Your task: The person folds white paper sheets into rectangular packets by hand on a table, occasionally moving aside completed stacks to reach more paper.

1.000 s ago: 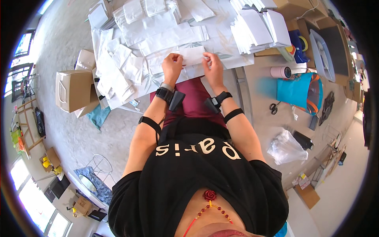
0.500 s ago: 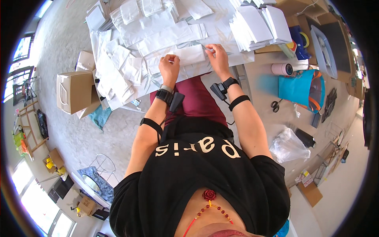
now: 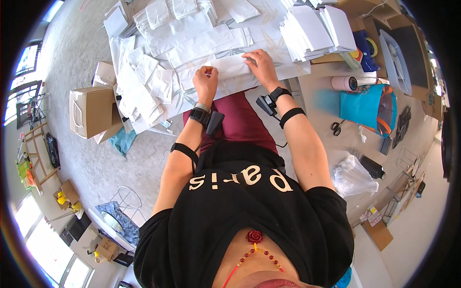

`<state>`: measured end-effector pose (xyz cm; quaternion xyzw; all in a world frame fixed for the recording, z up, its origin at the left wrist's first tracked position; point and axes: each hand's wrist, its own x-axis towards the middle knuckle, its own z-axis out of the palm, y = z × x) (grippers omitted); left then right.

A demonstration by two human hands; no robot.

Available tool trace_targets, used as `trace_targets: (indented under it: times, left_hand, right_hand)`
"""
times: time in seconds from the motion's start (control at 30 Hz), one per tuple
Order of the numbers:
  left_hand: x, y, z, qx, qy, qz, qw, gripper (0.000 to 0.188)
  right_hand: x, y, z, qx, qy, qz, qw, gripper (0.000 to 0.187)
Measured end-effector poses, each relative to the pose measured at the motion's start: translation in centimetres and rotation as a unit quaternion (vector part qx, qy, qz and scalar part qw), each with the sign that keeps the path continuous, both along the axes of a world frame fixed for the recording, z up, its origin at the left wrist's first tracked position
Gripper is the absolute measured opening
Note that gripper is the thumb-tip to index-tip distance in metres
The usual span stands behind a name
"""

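A flat white strip (image 3: pixel 229 66), paper or thin plastic, lies along the near edge of the table between my hands. My left hand (image 3: pixel 205 82) is closed in a pinch at its left end. At the right end, the bent thumb and forefinger of my right hand (image 3: pixel 263 69) close on the strip's upper corner; the exact contact is too small to make out. More flat white pieces (image 3: pixel 206 45) lie in overlapping rows just beyond. Loose white pieces (image 3: pixel 137 77) are heaped to the left of my left hand.
Stacks of folded white sheets (image 3: pixel 307 31) stand at the table's right. The patterned tablecloth (image 3: pixel 288 71) reaches the near edge. Cardboard boxes (image 3: pixel 91 113) sit at the left. A blue bag (image 3: pixel 362 108), a pink cylinder (image 3: pixel 344 83) and black scissors (image 3: pixel 336 128) are at the right.
My right hand has shifted slightly left and away from me, its fingers now over the strip's upper right corner. My left hand has stayed nearly still.
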<state>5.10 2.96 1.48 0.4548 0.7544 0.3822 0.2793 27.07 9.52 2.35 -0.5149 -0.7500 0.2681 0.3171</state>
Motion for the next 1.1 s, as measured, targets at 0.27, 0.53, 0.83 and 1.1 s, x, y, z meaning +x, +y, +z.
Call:
trace_targets:
  times: [0.27,0.53,0.83,1.1]
  left_hand:
    - [-0.1,0.1,-0.1,-0.001,0.007,-0.003,1.000,0.019]
    - [0.2,0.2,0.7,-0.003,0.021,-0.012,1.000,0.016]
    - [-1.6,-0.7,1.0,0.074,0.076,0.017,0.994,0.021]
    - [-15.6,-3.3,2.0,-0.036,0.247,0.167,0.954,0.052]
  right_hand:
    - [0.6,0.3,-1.0,0.021,-0.025,0.019,0.999,0.024]
    - [2.1,0.6,-1.4,-0.017,-0.019,0.069,0.997,0.042]
    - [2.5,0.6,-0.4,-0.035,-0.049,0.111,0.992,0.056]
    - [2.2,0.7,-0.2,-0.054,-0.057,0.118,0.990,0.058]
